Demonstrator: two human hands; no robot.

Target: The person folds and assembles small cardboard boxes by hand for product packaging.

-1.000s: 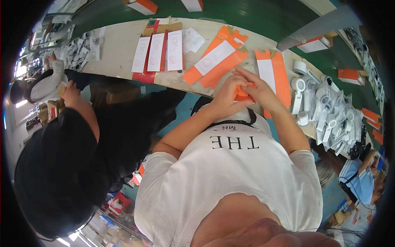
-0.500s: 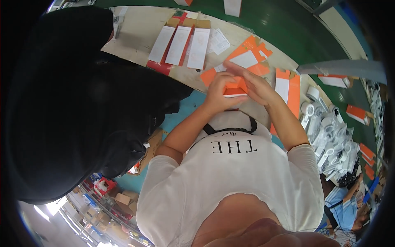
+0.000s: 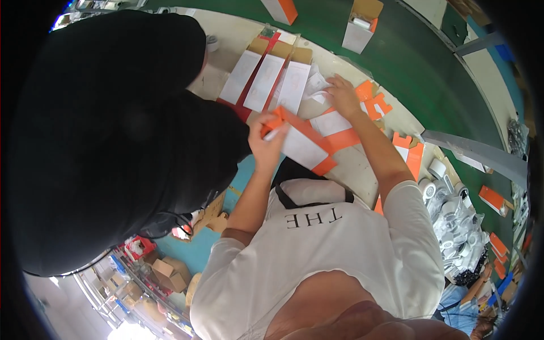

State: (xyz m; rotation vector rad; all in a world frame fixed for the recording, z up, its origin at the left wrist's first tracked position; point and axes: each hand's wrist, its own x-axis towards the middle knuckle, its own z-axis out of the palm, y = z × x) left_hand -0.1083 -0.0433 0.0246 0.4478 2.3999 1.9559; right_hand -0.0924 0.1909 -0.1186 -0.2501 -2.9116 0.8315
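Note:
My left hand [image 3: 267, 144] is closed round one end of an orange and white carton [image 3: 306, 146], which tilts in front of my body. The flaps at the held end stand up. My right hand [image 3: 343, 97] is stretched forward, its fingertips pinching the edge of a thin printed paper sheet [image 3: 316, 86] that looks bent. Beside that sheet, three white cartons [image 3: 264, 82] with raised brown flaps lie in a row. Under my right forearm lies a flattened orange and white carton [image 3: 334, 124].
A person in black [image 3: 130, 130] stands close on my left. To the right lie another orange carton [image 3: 409, 153] and a heap of white plastic-wrapped shower heads [image 3: 453, 226]. Beyond the table's edge, a green surface [image 3: 396, 62] carries cartons, one an open box [image 3: 360, 34]. A grey post [image 3: 476, 150] juts in.
My hands have parted. The left has turned the carton lengthwise and moved left with it; the right has left the carton and reached forward to the paper sheet. The view has shifted slightly.

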